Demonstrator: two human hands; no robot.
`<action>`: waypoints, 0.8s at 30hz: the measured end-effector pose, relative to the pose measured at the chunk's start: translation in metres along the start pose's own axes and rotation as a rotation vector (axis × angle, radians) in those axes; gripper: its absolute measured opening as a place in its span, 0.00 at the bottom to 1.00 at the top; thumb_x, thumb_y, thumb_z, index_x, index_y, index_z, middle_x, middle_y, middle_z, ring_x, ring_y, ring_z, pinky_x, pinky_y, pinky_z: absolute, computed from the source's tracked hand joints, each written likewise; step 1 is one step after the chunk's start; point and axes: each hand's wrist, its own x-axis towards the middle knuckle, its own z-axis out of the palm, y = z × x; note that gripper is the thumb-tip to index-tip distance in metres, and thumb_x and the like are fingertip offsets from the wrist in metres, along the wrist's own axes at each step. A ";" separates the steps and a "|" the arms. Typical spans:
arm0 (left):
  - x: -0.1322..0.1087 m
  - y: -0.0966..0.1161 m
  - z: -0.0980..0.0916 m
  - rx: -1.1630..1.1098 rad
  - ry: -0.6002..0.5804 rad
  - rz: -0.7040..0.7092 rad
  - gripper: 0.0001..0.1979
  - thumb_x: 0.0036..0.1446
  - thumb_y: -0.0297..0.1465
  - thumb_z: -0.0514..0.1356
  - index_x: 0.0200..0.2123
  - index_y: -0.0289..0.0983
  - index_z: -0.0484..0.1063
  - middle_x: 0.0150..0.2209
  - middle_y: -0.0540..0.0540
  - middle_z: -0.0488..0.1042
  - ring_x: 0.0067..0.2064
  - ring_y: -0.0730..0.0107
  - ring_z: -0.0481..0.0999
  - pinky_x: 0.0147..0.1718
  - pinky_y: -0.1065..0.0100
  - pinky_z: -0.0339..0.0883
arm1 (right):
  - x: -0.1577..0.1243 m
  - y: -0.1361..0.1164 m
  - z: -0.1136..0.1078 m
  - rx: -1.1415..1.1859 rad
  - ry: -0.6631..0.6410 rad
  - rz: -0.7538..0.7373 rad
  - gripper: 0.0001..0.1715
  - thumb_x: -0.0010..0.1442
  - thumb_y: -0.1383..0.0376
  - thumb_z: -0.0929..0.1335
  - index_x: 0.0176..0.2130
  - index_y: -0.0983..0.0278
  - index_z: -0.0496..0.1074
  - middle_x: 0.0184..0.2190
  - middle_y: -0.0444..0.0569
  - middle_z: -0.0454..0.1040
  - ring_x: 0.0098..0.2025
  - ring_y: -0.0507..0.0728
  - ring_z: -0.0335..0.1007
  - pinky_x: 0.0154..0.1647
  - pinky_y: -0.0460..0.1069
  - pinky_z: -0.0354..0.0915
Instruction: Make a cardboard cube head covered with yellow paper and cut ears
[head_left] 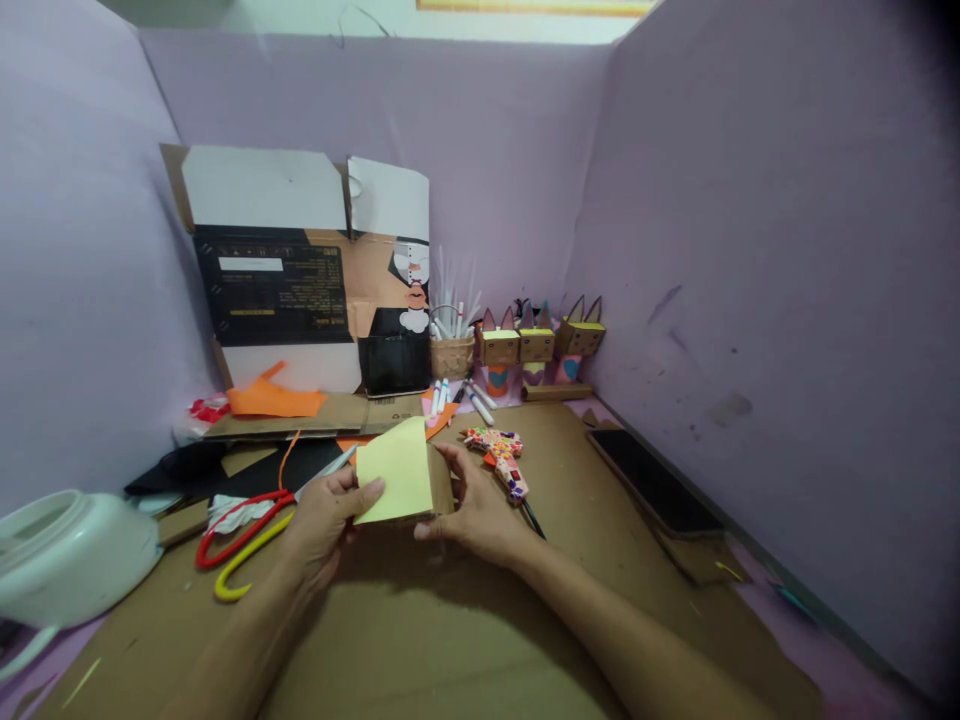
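Both my hands hold a small brown cardboard box (441, 480) with a pale yellow paper (395, 470) laid over its front, just above the brown table (420, 640). My left hand (324, 520) grips the paper's left edge, thumb on top. My right hand (474, 510) wraps around the box's right side, fingers closed on it. A glue gun (501, 455) with a colourful pattern lies just right of my right hand.
Scissors with red and yellow handles (240, 540) lie left of my left hand. A white container (67, 555) sits at far left. Flattened cardboard (300, 270), orange paper (274, 400), a basket of markers (452, 350), small box figures (536, 345) and a dark phone (652, 480) line the back and right.
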 end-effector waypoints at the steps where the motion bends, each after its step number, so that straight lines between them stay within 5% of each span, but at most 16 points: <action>1: 0.000 0.001 0.000 0.006 0.002 -0.009 0.21 0.28 0.25 0.70 0.32 0.30 0.74 0.18 0.49 0.73 0.16 0.77 0.65 0.13 0.78 0.52 | 0.000 0.000 0.000 -0.002 -0.001 0.000 0.47 0.34 0.69 0.77 0.51 0.60 0.57 0.51 0.50 0.65 0.53 0.59 0.63 0.53 0.54 0.60; 4: 0.000 0.002 0.001 0.032 0.021 -0.018 0.20 0.27 0.26 0.71 0.30 0.30 0.74 0.18 0.49 0.73 0.15 0.79 0.64 0.12 0.78 0.50 | 0.000 0.002 -0.001 -0.034 0.005 0.000 0.47 0.34 0.69 0.77 0.51 0.61 0.57 0.51 0.50 0.66 0.53 0.59 0.63 0.54 0.55 0.59; 9: 0.002 -0.002 -0.001 0.055 0.033 0.021 0.20 0.28 0.30 0.72 0.29 0.31 0.73 0.22 0.46 0.76 0.22 0.69 0.72 0.22 0.70 0.63 | -0.001 0.003 -0.001 -0.045 -0.001 0.001 0.47 0.34 0.69 0.77 0.51 0.60 0.57 0.51 0.50 0.66 0.53 0.59 0.63 0.53 0.55 0.59; 18: 0.007 -0.007 -0.006 0.231 0.076 0.138 0.17 0.29 0.33 0.71 0.24 0.32 0.71 0.21 0.46 0.75 0.22 0.66 0.72 0.23 0.69 0.63 | -0.002 -0.002 0.002 -0.001 0.013 0.043 0.49 0.32 0.70 0.77 0.50 0.60 0.56 0.47 0.49 0.67 0.50 0.59 0.66 0.50 0.55 0.63; 24: 0.008 -0.008 -0.007 0.256 0.019 0.150 0.21 0.32 0.35 0.70 0.31 0.32 0.71 0.26 0.44 0.76 0.29 0.61 0.75 0.29 0.66 0.66 | -0.003 0.003 -0.001 0.009 -0.020 0.031 0.52 0.32 0.66 0.78 0.52 0.59 0.54 0.48 0.50 0.65 0.50 0.60 0.65 0.51 0.56 0.62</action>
